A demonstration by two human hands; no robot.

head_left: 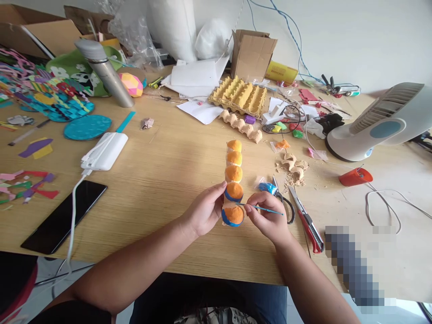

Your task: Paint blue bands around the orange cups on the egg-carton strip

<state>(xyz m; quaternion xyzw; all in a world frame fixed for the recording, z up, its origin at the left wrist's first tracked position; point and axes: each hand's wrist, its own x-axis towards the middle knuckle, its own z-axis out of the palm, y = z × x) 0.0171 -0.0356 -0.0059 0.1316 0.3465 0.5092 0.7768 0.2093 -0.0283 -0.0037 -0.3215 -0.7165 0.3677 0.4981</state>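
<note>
In the head view, a strip of orange domes (234, 173) is gripped over the desk (162, 180) by the closed fingers of the left hand (204, 210). A blue stick (272, 210) is pinched in the right hand (270, 222) — light strokes are advised, so the blue edging (228, 219) lies even.

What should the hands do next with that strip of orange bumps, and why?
Perhaps the right hand should smooth the blue edge on the second-nearest round orange bump with the thin blue stick. Its tip is by the gap between the two nearest bumps, both edged in blue, and the left hand holds the strip of orange bumps there.
</note>
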